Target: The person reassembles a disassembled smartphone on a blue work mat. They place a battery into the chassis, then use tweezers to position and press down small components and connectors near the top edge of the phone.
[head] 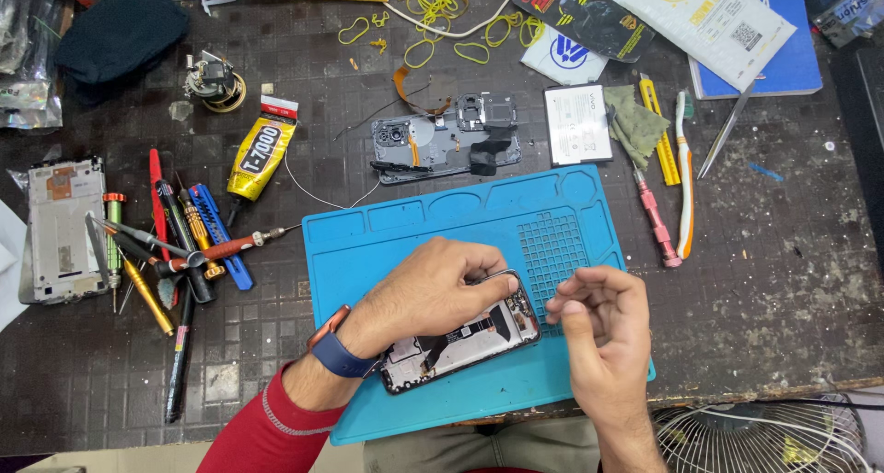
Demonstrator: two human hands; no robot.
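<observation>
An opened phone (460, 339) with its insides exposed lies on a blue work mat (387, 243). My left hand (428, 289) rests over the phone and grips thin metal tweezers (497, 274), whose tips point at the phone's upper right corner. My right hand (599, 321) hovers just right of the phone, fingers curled with thumb and forefinger pinched together; whether something tiny sits between them I cannot tell. A blue watch band is on my left wrist.
Behind the mat lie a phone back frame (442, 146), a white battery (577, 123), a yellow glue tube (261, 155) and a green cloth (637, 121). Screwdrivers and pens (180, 243) pile at left beside another phone frame (60, 229). A fan grille (764, 436) sits bottom right.
</observation>
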